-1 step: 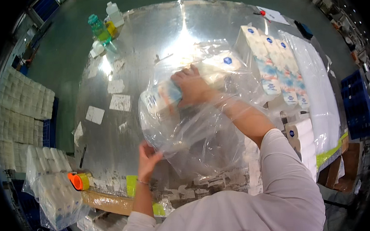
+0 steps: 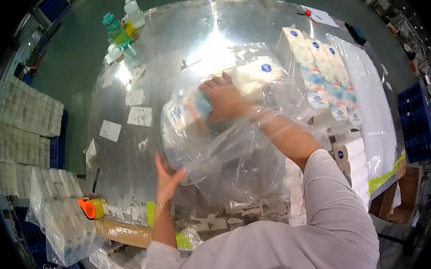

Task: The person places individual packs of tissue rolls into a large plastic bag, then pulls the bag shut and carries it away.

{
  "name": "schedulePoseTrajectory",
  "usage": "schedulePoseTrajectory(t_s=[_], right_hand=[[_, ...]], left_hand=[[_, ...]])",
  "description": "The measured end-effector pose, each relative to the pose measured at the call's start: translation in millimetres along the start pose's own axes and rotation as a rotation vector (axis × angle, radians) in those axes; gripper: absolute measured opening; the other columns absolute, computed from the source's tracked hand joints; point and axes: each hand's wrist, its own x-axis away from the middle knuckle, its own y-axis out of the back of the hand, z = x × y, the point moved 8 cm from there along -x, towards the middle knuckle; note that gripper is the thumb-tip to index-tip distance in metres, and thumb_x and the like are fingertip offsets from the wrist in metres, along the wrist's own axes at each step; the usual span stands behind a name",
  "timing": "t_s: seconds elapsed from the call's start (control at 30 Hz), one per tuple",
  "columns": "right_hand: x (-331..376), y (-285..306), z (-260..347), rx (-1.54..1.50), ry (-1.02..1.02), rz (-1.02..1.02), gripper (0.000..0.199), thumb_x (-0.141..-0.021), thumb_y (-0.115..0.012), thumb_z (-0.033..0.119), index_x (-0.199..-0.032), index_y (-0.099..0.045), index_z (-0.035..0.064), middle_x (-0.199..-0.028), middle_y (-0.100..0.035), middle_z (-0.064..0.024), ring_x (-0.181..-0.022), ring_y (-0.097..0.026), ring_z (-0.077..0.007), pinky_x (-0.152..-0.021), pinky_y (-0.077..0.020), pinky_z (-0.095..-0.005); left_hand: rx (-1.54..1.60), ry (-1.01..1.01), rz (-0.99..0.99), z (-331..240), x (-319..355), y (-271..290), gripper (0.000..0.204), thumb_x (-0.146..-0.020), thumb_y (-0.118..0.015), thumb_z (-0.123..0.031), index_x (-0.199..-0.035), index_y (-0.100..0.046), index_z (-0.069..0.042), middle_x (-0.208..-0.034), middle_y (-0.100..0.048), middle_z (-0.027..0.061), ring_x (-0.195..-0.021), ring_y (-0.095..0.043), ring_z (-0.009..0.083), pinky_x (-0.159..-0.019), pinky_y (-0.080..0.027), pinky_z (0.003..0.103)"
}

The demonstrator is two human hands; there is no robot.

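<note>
A large clear plastic bag [image 2: 245, 174] lies loose over the middle of the metal table. My right hand [image 2: 223, 98] reaches inside it, its fingers curled over a long white tissue pack [image 2: 186, 109] printed in blue and orange. Plastic film covers part of my right forearm. Behind that hand, another white tissue pack [image 2: 262, 72] with a blue emblem lies under the film. At the bag's near left edge is my left hand [image 2: 168, 181], thumb and fingers spread, slightly blurred, with nothing seen in its grasp.
Several printed tissue packs [image 2: 326, 81] stand in a row at the right, beside a stack of clear plastic bags [image 2: 371, 105]. An orange tape dispenser [image 2: 91, 209] sits at the near left edge. Bottles [image 2: 115, 31] stand far left. A bagged bundle [image 2: 65, 217] is left of the table.
My left hand has shifted slightly up and to the left, away from the bag's edge. My right hand stays on the tissue pack.
</note>
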Motion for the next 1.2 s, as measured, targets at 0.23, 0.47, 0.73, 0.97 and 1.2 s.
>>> schedulePoseTrajectory(t_s=[0.23,0.47,0.73,0.97,1.2], right_hand=[[-12,-16,15,-0.022,0.041,-0.064,0.080,-0.049,-0.074,0.039,-0.115,-0.044,0.0044,-0.116,-0.047,-0.0122,-0.114,-0.039,-0.0267,-0.102,-0.0172,-0.0510],[-44,-25,-22,0.128,-0.089,-0.037,0.082,-0.054,-0.070,0.047,-0.122,-0.042,0.0087,-0.121,-0.046,-0.0107,-0.120,-0.035,-0.0281,-0.102,-0.0151,-0.0528],[53,-34,-54,0.127,-0.348,-0.476,0.066,-0.067,-0.063,0.035,-0.122,-0.040,0.0062,-0.135,-0.030,-0.0101,-0.123,-0.031,-0.0269,-0.102,-0.0224,-0.0448],[470,-7,-79,-0.966,-1.303,-0.474,0.022,-0.077,-0.054,0.015,-0.091,-0.061,-0.0013,-0.068,-0.062,-0.0123,-0.066,-0.060,-0.0172,-0.061,-0.0471,-0.0289],[728,82,-121,0.119,-1.753,-0.494,0.046,-0.085,-0.041,0.041,-0.103,-0.058,0.0024,-0.094,-0.060,-0.0189,-0.088,-0.057,-0.0343,-0.076,-0.0438,-0.0395]], left_hand=[[-0.510,0.044,0.131,57,-67,-8,0.022,-0.075,-0.062,-0.013,-0.089,-0.057,0.003,-0.069,-0.060,0.0096,-0.056,-0.053,0.0148,-0.050,-0.044,0.034],[-0.985,0.170,1.007,56,129,-12,0.025,-0.082,-0.052,-0.022,-0.098,-0.060,-0.004,-0.083,-0.061,0.0151,-0.073,-0.058,0.0284,-0.068,-0.045,0.033],[-0.742,0.233,0.126,3,88,69,0.020,-0.082,-0.053,-0.017,-0.090,-0.060,0.000,-0.065,-0.053,0.0030,-0.061,-0.047,0.0113,-0.057,-0.040,0.027],[-1.000,-0.433,-0.321,-42,76,138,0.034,-0.081,-0.054,-0.007,-0.113,-0.047,0.001,-0.096,-0.053,0.0080,-0.087,-0.050,0.0158,-0.080,-0.041,0.028],[-0.452,-0.378,0.506,-47,147,-183,0.026,-0.081,-0.055,-0.007,-0.106,-0.051,-0.001,-0.100,-0.055,0.0079,-0.093,-0.051,0.0152,-0.083,-0.040,0.027]])
